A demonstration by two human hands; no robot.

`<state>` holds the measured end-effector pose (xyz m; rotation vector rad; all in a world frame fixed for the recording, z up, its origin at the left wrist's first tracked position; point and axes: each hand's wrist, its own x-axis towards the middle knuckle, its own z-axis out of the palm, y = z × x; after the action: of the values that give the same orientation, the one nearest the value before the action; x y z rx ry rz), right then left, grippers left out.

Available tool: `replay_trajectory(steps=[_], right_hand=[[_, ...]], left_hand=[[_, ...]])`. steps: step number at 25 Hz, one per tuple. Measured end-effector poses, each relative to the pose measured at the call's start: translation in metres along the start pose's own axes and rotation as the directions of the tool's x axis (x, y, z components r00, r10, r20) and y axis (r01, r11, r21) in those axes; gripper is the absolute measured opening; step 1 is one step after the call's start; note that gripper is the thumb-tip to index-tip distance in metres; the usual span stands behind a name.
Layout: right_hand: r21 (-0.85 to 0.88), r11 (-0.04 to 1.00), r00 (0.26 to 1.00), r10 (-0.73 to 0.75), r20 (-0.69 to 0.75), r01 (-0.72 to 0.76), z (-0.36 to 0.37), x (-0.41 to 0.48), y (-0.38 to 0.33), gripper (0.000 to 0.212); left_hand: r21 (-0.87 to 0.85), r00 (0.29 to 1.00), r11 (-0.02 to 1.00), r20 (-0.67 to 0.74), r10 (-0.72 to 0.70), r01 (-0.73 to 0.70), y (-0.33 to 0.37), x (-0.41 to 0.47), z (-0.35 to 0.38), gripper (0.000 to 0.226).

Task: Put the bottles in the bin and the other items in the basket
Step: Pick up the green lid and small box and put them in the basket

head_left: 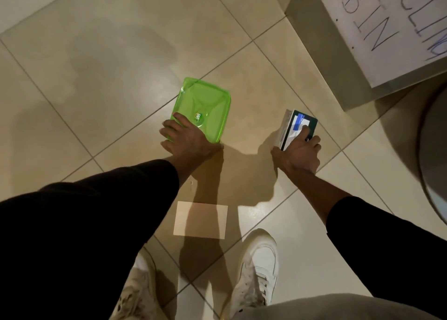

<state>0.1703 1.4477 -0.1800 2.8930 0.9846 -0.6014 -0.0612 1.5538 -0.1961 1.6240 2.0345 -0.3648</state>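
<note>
While left hand grips translucent green lid, right hand clamps rectangular box (glossy tiles).

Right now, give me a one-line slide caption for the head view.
Left hand grips a translucent green plastic tray on the tiled floor while right hand holds a small dark box.

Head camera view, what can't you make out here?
- Bin sign: top and right edges cut off its upper word.
- Box: print blurred, right hand covers its near end.
- Green container: left hand hides a corner.
- Basket: none identifiable.
</note>
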Motion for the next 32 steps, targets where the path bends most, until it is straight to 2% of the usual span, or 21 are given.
replay_trajectory(steps=[2,7,9,13,14,16,20,22,25,27,30,32], right_hand=[[0.003,1.0,1.0,0.006,0.009,-0.007,-0.001,0.0,-0.002,0.096],[0.025,1.0,1.0,0.002,0.031,-0.003,-0.021,-0.025,-0.002,0.095],[0.019,0.999,0.999,-0.048,0.021,0.048,-0.04,-0.049,-0.004,0.095],[0.023,0.995,0.996,-0.094,0.0,0.094,-0.137,-0.119,0.005,0.092],[0.028,0.994,0.994,-0.106,0.005,0.106,-0.14,-0.13,0.007,0.092],[0.054,0.993,0.994,-0.105,0.021,0.104,-0.198,-0.163,0.013,0.092],[0.082,0.996,0.999,-0.034,0.01,0.033,-0.313,-0.237,0.028,0.092],[0.079,0.996,0.999,-0.033,0.026,0.031,-0.337,-0.261,0.029,0.091],[0.116,0.993,1.0,0.014,0.01,-0.015,-0.416,-0.307,0.042,0.093],[0.099,0.995,1.0,0.0,0.019,-0.002,-0.434,-0.323,0.046,0.094],[0.126,0.99,0.998,0.064,-0.008,-0.063,-0.502,-0.359,0.056,0.095],[0.115,0.992,0.999,0.049,-0.017,-0.047,-0.513,-0.371,0.058,0.095]], left_hand=[[-0.009,0.996,0.999,-0.071,0.052,-0.053,-0.007,0.0,-0.004,0.167],[0.028,0.993,0.992,-0.023,0.12,-0.119,-0.026,-0.028,-0.036,0.158],[0.077,0.985,0.983,-0.041,0.17,-0.167,-0.031,-0.05,-0.055,0.154],[0.133,0.971,0.963,-0.025,0.238,-0.232,-0.031,-0.135,-0.141,0.152],[0.118,0.974,0.968,-0.026,0.226,-0.222,-0.036,-0.145,-0.143,0.152],[0.106,0.973,0.969,-0.025,0.228,-0.224,-0.031,-0.19,-0.194,0.15],[0.11,0.964,0.959,-0.011,0.265,-0.262,-0.014,-0.276,-0.289,0.149],[0.105,0.973,0.967,0.007,0.232,-0.232,-0.008,-0.302,-0.307,0.152],[0.138,0.951,0.941,0.037,0.306,-0.309,0.017,-0.364,-0.369,0.153],[0.128,0.944,0.935,0.04,0.328,-0.33,0.019,-0.389,-0.384,0.152],[0.143,0.891,0.881,0.021,0.454,-0.452,0.034,-0.441,-0.438,0.149],[0.136,0.887,0.879,0.009,0.461,-0.458,0.036,-0.453,-0.451,0.148]])
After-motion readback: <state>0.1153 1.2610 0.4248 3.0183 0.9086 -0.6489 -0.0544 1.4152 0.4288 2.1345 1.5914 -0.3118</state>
